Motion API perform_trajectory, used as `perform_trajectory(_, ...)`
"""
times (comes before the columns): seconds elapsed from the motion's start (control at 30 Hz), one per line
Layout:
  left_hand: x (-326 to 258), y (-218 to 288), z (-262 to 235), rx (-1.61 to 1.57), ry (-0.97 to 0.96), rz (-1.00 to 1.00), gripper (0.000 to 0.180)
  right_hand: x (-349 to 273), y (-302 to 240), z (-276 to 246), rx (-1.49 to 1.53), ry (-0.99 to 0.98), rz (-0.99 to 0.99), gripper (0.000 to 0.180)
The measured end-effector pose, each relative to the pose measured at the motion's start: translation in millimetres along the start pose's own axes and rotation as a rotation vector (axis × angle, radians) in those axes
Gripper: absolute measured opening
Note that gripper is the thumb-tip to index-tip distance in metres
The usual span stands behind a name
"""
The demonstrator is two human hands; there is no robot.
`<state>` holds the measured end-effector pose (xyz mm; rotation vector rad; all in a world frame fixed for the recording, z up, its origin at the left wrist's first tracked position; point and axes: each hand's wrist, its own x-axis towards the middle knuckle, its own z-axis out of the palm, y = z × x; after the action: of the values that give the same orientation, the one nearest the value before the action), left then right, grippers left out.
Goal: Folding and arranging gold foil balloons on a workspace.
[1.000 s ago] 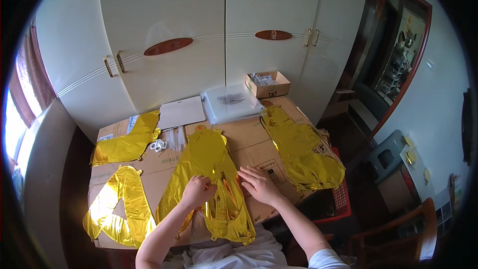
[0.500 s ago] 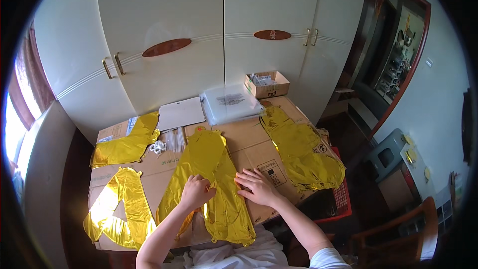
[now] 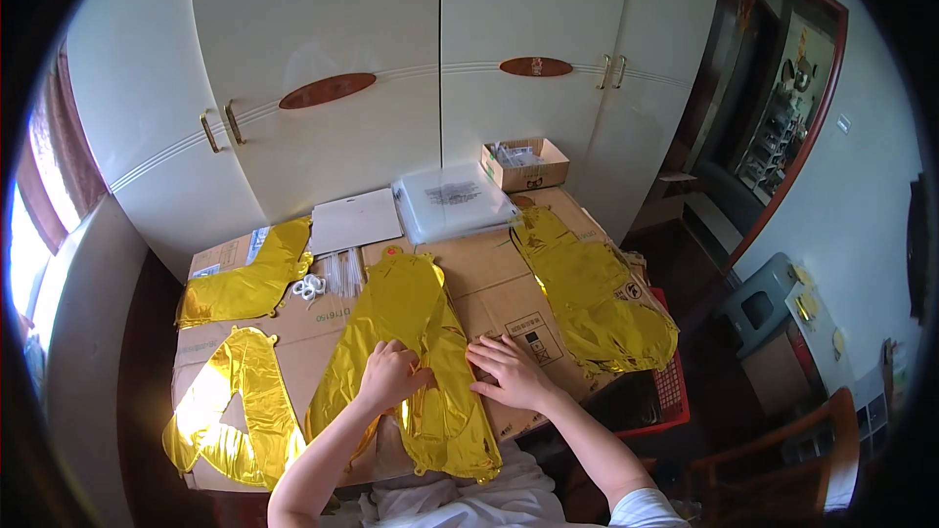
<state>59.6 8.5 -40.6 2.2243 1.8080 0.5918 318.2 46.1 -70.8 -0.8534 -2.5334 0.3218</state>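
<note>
A flat gold foil balloon [image 3: 401, 303], uninflated and shaped like a letter A, lies in front of me on the cardboard-covered table. My left hand [image 3: 393, 374] is closed on its middle, fingers curled into the foil and thumb pointing right. What sits under those fingers is hidden. Along the balloon's right edge my right hand [image 3: 511, 372] rests with fingers stretched out and spread, partly over the cardboard [image 3: 479, 284]. To the left lies another A-shaped gold balloon [image 3: 264, 401], shiny with glare.
More flat gold foil balloons lie at the far left [image 3: 245, 284] and right [image 3: 597, 303]. White ribbon rolls [image 3: 309, 286], clear straws [image 3: 344, 274], pale sheets [image 3: 357, 222], a stack of clear bags [image 3: 452, 205] and a small carton [image 3: 525, 174] line the back. A red basket [image 3: 673, 391] stands below right.
Both hands have shifted slightly to the right and stay low over the balloon. The left hand's fingers remain curled, the right hand's spread.
</note>
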Motion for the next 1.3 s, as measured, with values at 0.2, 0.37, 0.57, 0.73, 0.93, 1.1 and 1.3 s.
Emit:
perform_trajectory(0.2, 12, 1, -3, 0.062, 0.028, -0.027, 0.037, -2, 0, 4, -0.037, 0.003, -0.006, 0.056)
perform_trajectory(0.37, 65, 8, 2, 0.078, 0.048, -0.047, 0.041, -4, 1, 7, -0.078, 0.010, 0.012, 0.056)
perform_trajectory(0.57, 136, -5, 28, -0.008, -0.021, -0.189, 0.041, -4, -2, 5, -0.073, 0.032, 0.001, 0.054)
perform_trajectory(0.73, 161, -13, 33, -0.107, -0.142, -0.329, 0.038, -3, -4, 5, -0.091, 0.040, -0.013, 0.054)
perform_trajectory(0.93, 170, -27, 43, -0.078, -0.118, -0.329, 0.032, -4, -5, 3, -0.085, 0.039, -0.003, 0.053)
perform_trajectory(1.1, 164, -31, 33, -0.222, -0.093, -0.200, 0.026, -2, -9, -2, -0.074, 0.013, -0.009, 0.050)
perform_trajectory(1.3, 160, -36, 32, -0.231, -0.029, -0.107, 0.025, -4, -9, 1, -0.053, 0.004, -0.007, 0.037)
